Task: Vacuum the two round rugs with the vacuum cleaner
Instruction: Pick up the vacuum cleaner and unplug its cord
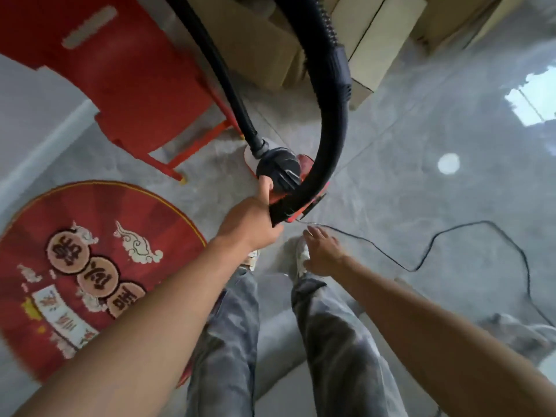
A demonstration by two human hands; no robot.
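while the red-and-black canister vacuum cleaner [279, 171] is just ahead of the feet, the left hand [249, 224] grips its black handle [284, 207]; the right hand [323, 251] hovers nearby, fingers [313, 233] straight, holding nothing. the round red patterned rug [90, 266] lies to the left, apart from the vacuum and with no nozzle on it, so vacuuming looks not yet begun. no second rug is in view.

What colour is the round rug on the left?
The round rug is red with cream cloud motifs; head view.
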